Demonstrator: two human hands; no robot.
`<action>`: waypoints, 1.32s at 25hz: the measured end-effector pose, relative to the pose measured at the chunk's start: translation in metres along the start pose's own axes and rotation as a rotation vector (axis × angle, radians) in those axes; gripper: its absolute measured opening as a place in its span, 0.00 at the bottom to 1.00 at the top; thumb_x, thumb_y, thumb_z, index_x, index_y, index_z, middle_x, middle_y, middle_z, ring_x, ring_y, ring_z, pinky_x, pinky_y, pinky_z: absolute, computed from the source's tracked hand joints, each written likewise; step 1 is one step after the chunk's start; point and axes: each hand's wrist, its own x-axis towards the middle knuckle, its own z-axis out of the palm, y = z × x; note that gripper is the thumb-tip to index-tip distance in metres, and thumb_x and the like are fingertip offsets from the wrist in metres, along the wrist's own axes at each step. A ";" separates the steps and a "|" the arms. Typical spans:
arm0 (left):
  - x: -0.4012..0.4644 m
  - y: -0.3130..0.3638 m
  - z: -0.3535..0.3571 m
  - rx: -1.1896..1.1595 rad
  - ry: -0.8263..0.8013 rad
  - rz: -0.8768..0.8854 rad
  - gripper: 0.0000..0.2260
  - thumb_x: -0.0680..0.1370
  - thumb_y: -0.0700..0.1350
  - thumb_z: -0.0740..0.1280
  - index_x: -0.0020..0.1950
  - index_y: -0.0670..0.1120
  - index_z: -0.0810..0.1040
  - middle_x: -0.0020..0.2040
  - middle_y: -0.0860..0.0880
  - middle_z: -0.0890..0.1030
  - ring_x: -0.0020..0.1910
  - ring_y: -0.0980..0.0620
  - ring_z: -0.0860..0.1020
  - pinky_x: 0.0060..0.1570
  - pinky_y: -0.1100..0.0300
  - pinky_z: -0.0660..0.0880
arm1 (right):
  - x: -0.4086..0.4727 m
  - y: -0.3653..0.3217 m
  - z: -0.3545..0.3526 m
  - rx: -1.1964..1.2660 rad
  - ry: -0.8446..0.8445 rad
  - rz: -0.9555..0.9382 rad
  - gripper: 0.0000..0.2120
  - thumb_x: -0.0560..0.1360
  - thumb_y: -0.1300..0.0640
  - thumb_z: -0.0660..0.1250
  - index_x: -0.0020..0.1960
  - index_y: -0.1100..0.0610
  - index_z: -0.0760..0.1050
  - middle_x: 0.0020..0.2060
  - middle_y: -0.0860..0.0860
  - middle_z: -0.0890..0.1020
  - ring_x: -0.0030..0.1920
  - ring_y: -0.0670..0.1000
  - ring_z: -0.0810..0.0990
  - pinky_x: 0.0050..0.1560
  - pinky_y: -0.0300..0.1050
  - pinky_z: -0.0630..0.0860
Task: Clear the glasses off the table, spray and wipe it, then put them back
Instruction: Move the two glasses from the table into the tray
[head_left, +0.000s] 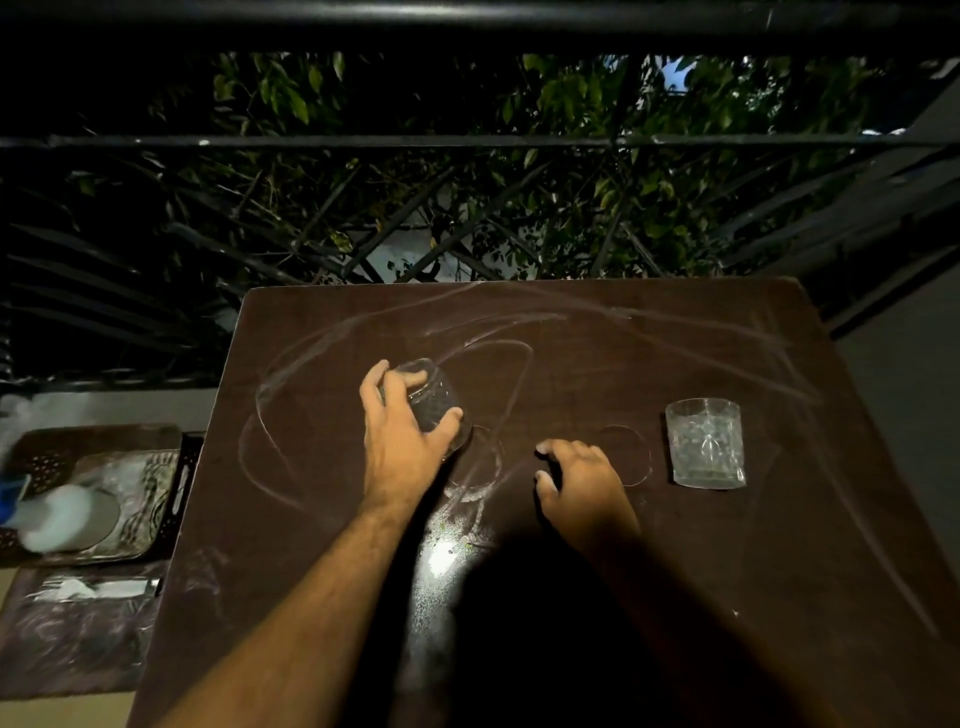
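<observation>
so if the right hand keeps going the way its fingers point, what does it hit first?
The right hand rests empty on the brown table, fingers pointing away and slightly left. That line crosses only bare, streaked tabletop up to the far edge. The held glass lies left of it, the standing glass right. Depth is uncertain.

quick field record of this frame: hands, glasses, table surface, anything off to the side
left hand: gripping a glass from above, glass tilted, near table centre
right hand: empty, fingers curled, resting on the table
second glass: upright on the table, right of the right hand, untouched
table: dark brown, whitish streaks and ring marks
side, left of the table: patterned tray holding a blurred white object; what it is cannot be told
</observation>
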 end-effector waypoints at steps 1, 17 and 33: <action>-0.004 -0.003 0.003 -0.001 -0.027 0.032 0.21 0.71 0.52 0.75 0.56 0.59 0.68 0.75 0.58 0.57 0.65 0.52 0.73 0.62 0.52 0.72 | -0.001 0.002 0.001 0.007 0.016 0.000 0.16 0.76 0.54 0.66 0.63 0.56 0.75 0.54 0.53 0.80 0.56 0.55 0.74 0.55 0.48 0.70; -0.008 0.000 0.015 0.290 -0.137 0.125 0.41 0.66 0.50 0.80 0.73 0.58 0.61 0.68 0.50 0.61 0.66 0.46 0.66 0.64 0.49 0.72 | 0.003 0.015 -0.019 -0.241 0.302 0.090 0.18 0.74 0.47 0.66 0.60 0.54 0.77 0.54 0.52 0.79 0.53 0.55 0.72 0.50 0.51 0.72; -0.009 -0.003 0.015 0.264 -0.171 0.097 0.42 0.65 0.50 0.80 0.72 0.62 0.59 0.66 0.50 0.62 0.62 0.43 0.74 0.60 0.43 0.77 | -0.010 0.081 -0.060 -0.277 0.179 0.563 0.39 0.76 0.50 0.69 0.76 0.38 0.47 0.76 0.63 0.47 0.61 0.65 0.69 0.55 0.58 0.74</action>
